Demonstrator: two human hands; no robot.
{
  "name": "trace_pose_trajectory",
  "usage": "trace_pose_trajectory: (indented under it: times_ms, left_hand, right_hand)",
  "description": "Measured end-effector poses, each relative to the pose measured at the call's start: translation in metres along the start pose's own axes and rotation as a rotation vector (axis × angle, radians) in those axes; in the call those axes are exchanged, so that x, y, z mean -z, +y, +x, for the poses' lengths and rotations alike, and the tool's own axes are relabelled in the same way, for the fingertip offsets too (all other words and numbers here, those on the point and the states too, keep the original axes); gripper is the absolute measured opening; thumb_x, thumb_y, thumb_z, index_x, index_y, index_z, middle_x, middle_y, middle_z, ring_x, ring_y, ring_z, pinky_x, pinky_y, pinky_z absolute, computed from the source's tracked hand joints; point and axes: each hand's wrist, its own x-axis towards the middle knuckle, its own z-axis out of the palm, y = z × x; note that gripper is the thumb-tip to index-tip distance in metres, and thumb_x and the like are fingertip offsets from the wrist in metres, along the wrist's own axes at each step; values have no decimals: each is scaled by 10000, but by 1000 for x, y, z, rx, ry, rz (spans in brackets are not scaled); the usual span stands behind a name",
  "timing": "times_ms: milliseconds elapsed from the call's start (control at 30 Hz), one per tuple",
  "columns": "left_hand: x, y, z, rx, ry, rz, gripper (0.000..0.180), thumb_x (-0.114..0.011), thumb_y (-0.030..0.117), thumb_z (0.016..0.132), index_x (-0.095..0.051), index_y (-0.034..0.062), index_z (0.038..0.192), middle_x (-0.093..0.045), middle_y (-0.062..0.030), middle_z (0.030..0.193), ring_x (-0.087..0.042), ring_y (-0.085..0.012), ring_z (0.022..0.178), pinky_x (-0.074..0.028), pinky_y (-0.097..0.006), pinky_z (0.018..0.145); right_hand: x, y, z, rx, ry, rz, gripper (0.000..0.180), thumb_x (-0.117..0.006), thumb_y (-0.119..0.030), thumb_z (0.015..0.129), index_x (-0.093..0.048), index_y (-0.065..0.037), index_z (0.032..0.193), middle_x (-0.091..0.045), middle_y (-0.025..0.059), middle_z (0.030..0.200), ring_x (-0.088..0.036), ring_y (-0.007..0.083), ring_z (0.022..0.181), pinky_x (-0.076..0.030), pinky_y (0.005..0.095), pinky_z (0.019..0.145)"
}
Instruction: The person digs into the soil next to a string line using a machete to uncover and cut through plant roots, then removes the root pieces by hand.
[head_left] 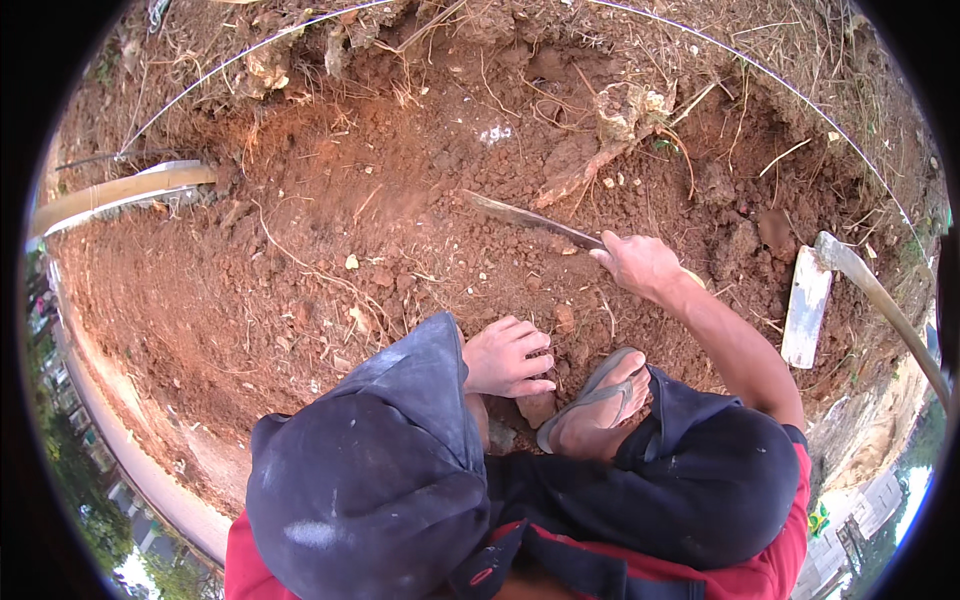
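Across the red soil (330, 260), we see a long blade (535, 218), tip leftward, near a root stump (625, 115). Our right hand (640, 264) is closed around its handle end; our left hand (508, 358), loosely open, shows nothing held.

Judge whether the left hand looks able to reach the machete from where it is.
Probably yes: the left hand appears to hold nothing, and only reddish soil with small debris shows between it and the machete. The right hand grips its near end, leaving mainly the blade exposed.
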Motion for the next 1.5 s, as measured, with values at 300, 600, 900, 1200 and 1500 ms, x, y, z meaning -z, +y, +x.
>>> trace_pose_trajectory:
  times_ms: [300, 600, 900, 1200, 1500]
  left_hand:
    - [-16, -11, -14, 106, -20, -3, 329, -712, 422, 792, -580, 121, 785, -526, -31, 817, -531, -220, 794, -421, -355, 694]
    - [-21, -20, -9, 111, -104, 0, 386, -691, 485, 787, -571, 118, 781, -496, -44, 811, -509, -235, 767, -414, -365, 683]
    - [-22, -21, -7, 115, -82, -6, 417, -689, 507, 769, -557, 111, 785, -481, -46, 804, -498, -233, 762, -401, -370, 654]
    - [-23, -21, -6, 129, -65, -12, 396, -690, 492, 779, -566, 115, 791, -489, -51, 819, -507, -239, 784, -414, -372, 672]
    - [-24, -22, -11, 152, -113, -3, 423, -646, 533, 806, -581, 115, 804, -501, -53, 835, -512, -243, 800, -415, -381, 698]
  right_hand:
    - [95, 3, -32, 139, 978, 1002, 495, -476, -527, 962, -512, -36, 916, -481, -34, 595, -507, 57, 536, -417, 237, 457]
    - [-2, 10, 5, 89, 57, -60, 385, -377, -428, 1011, -491, -61, 995, -663, 195, 786, -657, 386, 724, -521, 501, 636]
    - [93, -7, -21, 267, 1068, 1161, 422, -485, -480, 975, -501, -59, 948, -466, -68, 597, -456, 17, 506, -375, 211, 420]
    - [-3, 12, -15, 76, 19, -77, 381, -384, -425, 1006, -493, -60, 1024, -672, 193, 788, -674, 382, 740, -544, 481, 618]
    - [112, -15, -63, 336, 1353, 1074, 395, -480, -431, 988, -474, -44, 910, -540, 20, 691, -531, 121, 548, -467, 279, 491]
